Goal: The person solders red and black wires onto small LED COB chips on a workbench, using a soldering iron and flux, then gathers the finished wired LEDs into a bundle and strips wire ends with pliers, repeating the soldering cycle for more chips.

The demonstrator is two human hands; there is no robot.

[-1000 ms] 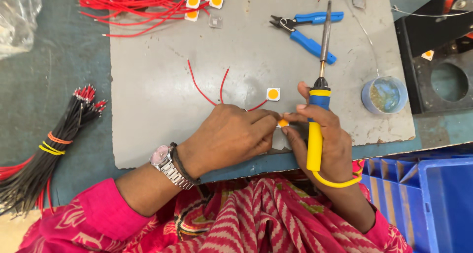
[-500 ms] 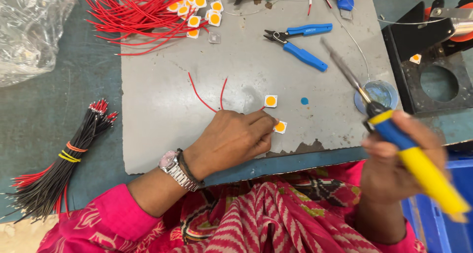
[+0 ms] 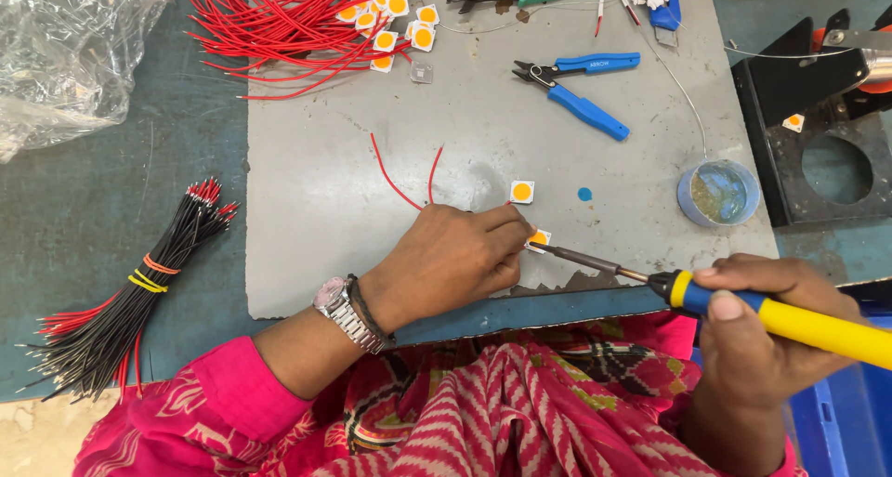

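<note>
Two hands at work on grey mat (image 3: 325, 217). Left hand (image 3: 451, 259), fingers curled and pressed together, pins a small square chip with orange centre (image 3: 538, 239) near the mat's front edge. Right hand (image 3: 771, 333) wrapped closed around yellow-and-blue soldering iron (image 3: 743, 308); its tip touches the pinned chip. Two red wires (image 3: 409, 175) run out from under the left hand. Second chip (image 3: 522, 192) lies just beyond the fingers. Blue pliers (image 3: 581, 91) further back; round tin (image 3: 724, 192) to the right; bundle of black wires (image 3: 139, 291) off the mat, left.
</note>
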